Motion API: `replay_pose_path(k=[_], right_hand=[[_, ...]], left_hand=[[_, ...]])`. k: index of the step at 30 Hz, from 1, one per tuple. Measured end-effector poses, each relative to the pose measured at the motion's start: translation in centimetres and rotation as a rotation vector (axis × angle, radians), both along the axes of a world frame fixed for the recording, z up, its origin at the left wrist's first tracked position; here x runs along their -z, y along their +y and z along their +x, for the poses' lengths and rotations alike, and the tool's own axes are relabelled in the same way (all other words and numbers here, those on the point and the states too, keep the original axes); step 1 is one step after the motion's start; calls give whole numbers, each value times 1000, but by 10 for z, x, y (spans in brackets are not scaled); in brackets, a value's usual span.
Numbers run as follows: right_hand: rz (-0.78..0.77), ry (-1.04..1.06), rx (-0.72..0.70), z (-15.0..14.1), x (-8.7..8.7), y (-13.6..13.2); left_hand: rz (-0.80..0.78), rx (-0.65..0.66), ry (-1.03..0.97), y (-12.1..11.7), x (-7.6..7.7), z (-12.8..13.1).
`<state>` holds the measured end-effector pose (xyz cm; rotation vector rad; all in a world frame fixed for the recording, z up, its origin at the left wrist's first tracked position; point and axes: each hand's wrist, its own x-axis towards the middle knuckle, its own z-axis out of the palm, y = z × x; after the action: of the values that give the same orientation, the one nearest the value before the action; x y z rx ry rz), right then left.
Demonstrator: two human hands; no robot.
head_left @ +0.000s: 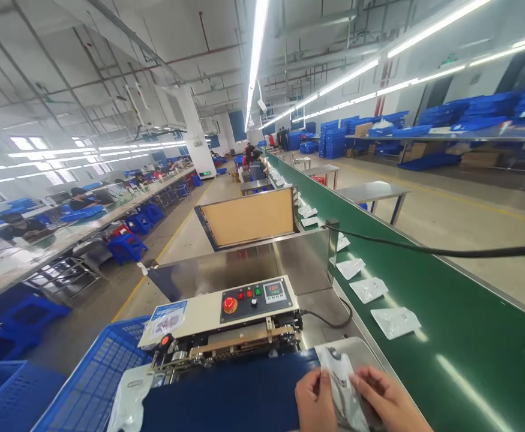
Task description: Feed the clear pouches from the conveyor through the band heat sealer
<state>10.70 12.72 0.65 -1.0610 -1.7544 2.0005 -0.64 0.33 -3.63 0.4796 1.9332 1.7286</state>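
Between my two hands is a white plastic pouch [344, 390], at the right end of a dark blue belt [226, 393]. My left hand [316, 399] pinches its left edge with thumb and fingers. From the other side, my right hand [390, 396] grips the pouch's right edge with its fingers closed. Behind the belt stands a beige bag sealing machine [212, 312] with a red knob, small buttons and a digital display. Another white pouch [131, 399] lies at the belt's left end, over a blue basket [102, 354].
A green conveyor [469, 336] runs along my right, carrying several white pouches [395, 322]. A black cable [442, 251] stretches across it. Beyond the sealer are a steel panel [244, 270] and a tan board [253, 219]. People sit at long tables on the left.
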Motion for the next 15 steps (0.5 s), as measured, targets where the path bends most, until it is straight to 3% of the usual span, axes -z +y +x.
replay_pose_path(k=[3,7,11,15], right_hand=[[102,-73,143,4,10,3],[129,-210,270,-7,26,14],[140,-240,225,-33,33,21],[141,-208,164,-68,36,16]], left_hand=[[-43,28,-40,5,-3,-1],[-120,-140,-186,22,11,-11],[-89,-213,-264,24,28,-26],[-55,-287,-285,9,34,-44]])
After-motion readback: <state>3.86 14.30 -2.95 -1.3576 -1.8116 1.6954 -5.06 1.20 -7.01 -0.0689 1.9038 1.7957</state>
